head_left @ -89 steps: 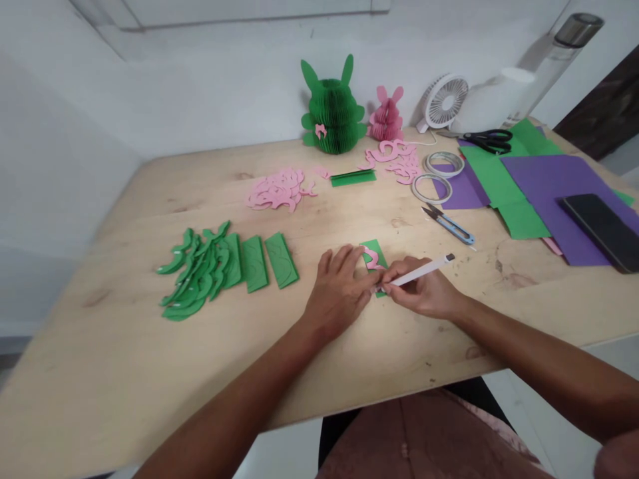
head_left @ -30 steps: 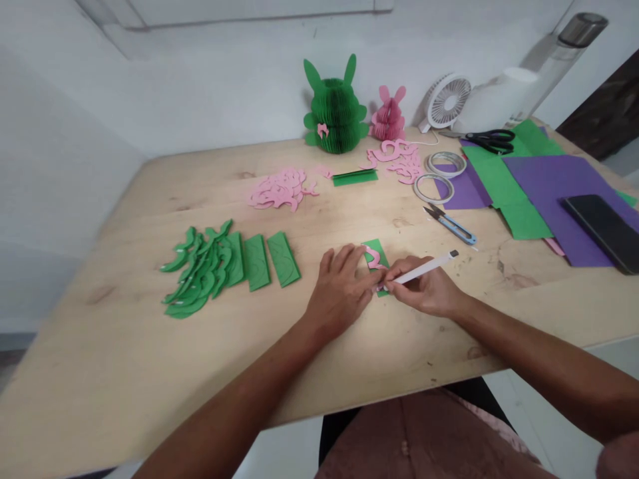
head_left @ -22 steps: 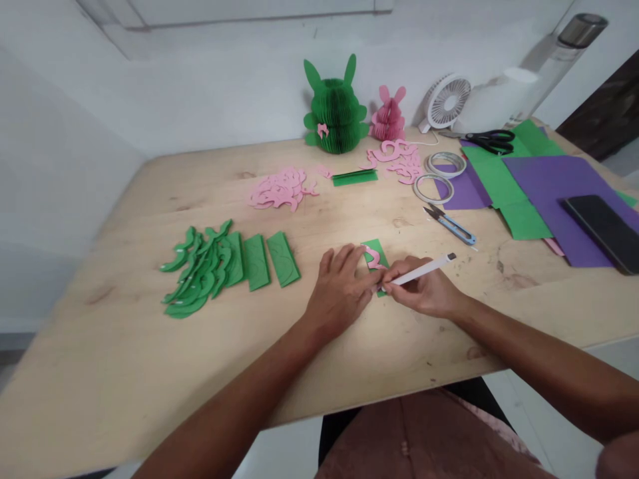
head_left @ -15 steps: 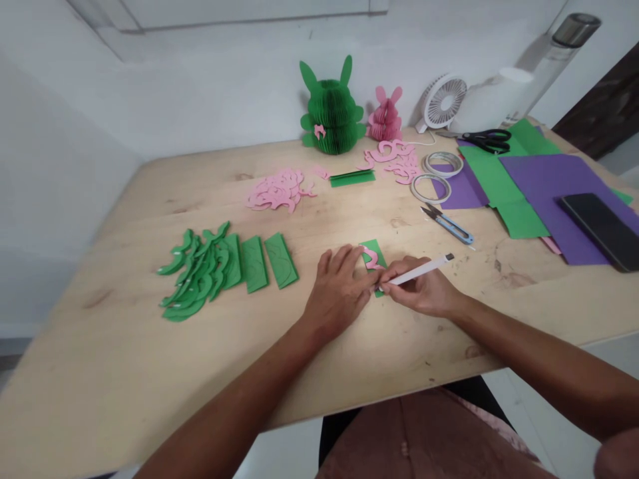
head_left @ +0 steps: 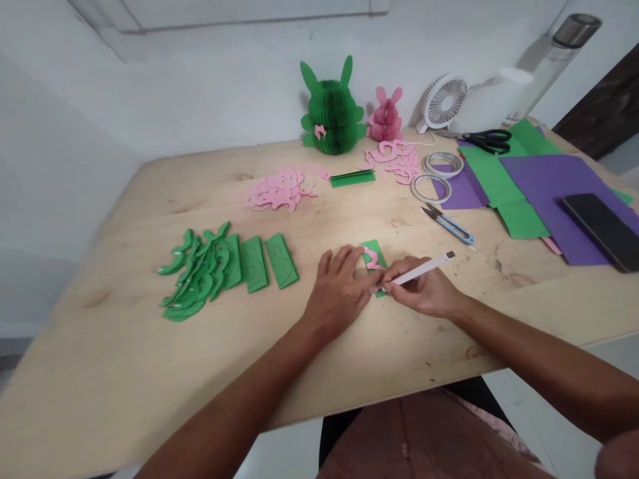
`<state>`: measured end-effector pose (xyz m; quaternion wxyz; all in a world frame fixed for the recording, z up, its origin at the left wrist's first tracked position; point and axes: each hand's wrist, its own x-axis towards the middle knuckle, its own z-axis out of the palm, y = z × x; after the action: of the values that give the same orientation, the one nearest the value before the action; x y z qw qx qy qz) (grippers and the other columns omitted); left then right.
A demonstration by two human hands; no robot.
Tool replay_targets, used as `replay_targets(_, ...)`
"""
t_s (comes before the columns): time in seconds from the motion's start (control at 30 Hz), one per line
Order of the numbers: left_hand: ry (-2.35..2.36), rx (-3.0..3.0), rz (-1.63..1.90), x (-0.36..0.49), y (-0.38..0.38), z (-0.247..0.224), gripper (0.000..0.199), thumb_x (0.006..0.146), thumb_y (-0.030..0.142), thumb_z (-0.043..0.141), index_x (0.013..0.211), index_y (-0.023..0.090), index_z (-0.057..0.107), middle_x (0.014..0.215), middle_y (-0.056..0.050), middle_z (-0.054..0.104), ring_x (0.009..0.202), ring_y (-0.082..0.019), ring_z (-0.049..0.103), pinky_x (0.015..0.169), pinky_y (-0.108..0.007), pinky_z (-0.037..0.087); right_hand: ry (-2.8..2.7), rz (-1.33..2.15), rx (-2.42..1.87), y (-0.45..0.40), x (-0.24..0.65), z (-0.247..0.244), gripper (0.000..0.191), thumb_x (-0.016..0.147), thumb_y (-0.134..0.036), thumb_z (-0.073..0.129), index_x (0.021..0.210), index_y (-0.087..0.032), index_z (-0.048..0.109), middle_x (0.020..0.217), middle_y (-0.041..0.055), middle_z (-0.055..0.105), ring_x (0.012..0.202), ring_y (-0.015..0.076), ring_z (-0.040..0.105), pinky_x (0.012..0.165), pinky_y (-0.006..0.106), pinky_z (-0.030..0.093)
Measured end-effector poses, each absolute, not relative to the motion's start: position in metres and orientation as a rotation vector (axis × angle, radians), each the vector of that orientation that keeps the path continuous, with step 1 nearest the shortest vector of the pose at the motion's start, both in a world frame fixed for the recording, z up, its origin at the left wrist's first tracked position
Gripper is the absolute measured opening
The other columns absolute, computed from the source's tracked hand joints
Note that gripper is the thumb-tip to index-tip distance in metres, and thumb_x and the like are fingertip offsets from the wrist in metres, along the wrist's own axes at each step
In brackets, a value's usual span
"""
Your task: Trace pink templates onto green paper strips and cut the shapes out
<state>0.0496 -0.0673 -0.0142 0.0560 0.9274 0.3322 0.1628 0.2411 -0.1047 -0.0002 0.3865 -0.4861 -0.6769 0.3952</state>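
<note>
My right hand [head_left: 422, 287] is closed around a white pen [head_left: 424, 268], its tip down at a small green paper piece [head_left: 380, 249] on the table. On that paper lies a pink curved paper cutout [head_left: 371, 258], partly covered by my fingers. My left hand [head_left: 342, 283] rests flat with fingers spread, its fingertips pressing the cutout and the paper's left side. To the left lie folded green paper strips [head_left: 281, 259] with drawn curved outlines, beside a heap of green paper cutouts [head_left: 197, 276].
Pink cutouts [head_left: 279, 189] lie in a pile toward the back. A green honeycomb paper figure [head_left: 332, 116] and a smaller pink one [head_left: 386, 120] stand by the wall. Rightward are tape rolls [head_left: 432, 198], thread snips [head_left: 452, 226], black scissors [head_left: 492, 141], purple paper [head_left: 539, 179] and a phone [head_left: 602, 226].
The pen tip has shifted slightly left along the lower part of the green paper. My left hand stays in place.
</note>
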Motion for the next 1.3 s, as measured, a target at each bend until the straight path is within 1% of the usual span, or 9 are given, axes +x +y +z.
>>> replay_targets(0.5,1.015,2.820,0.505,0.0494,-0.0671,-0.0160,0.031,0.085,0.024,0.053,0.114,0.030,0.063,0.135,-0.013,0.047,0.127,-0.033,0.038,0.101,-0.054,0.028,-1.793,0.901,-1.276,-0.1029,0.2417,0.0026,0.006,0.075,-0.017,0.059,0.071,-0.016,0.063,0.064,0.0031,0.061,0.058,0.0130,0.055,0.050,0.024,0.043)
replay_targets(0.63,1.016,2.815,0.508,0.0492,-0.0670,-0.0171,0.030,0.085,0.025,0.054,0.113,0.031,0.063,0.135,-0.011,0.047,0.128,-0.033,0.037,0.101,-0.053,0.029,-1.774,0.910,-1.278,-0.1034,0.2433,0.0021,0.006,0.075,-0.016,0.059,0.071,-0.016,0.063,0.065,0.0036,0.061,0.059,0.0136,0.055,0.051,0.024,0.043)
replay_targets(0.87,1.011,2.811,0.510,0.0492,-0.0670,-0.0170,0.030,0.085,0.024,0.054,0.112,0.030,0.064,0.135,-0.011,0.046,0.127,-0.033,0.037,0.101,-0.053,0.029,-1.785,0.901,-1.304,-0.1044,0.2452,0.0006,0.005,0.074,-0.015,0.059,0.070,-0.016,0.061,0.066,0.0033,0.060,0.060,0.0137,0.054,0.052,0.025,0.042)
replay_targets(1.3,1.003,2.808,0.508,0.0492,-0.0667,-0.0171,0.030,0.084,0.023,0.054,0.111,0.030,0.064,0.135,-0.011,0.046,0.128,-0.033,0.037,0.102,-0.054,0.028,-1.781,0.921,-1.300,-0.1025,0.2478,0.0029,0.006,0.074,-0.015,0.057,0.069,-0.016,0.060,0.065,0.0021,0.060,0.058,0.0122,0.052,0.050,0.023,0.038)
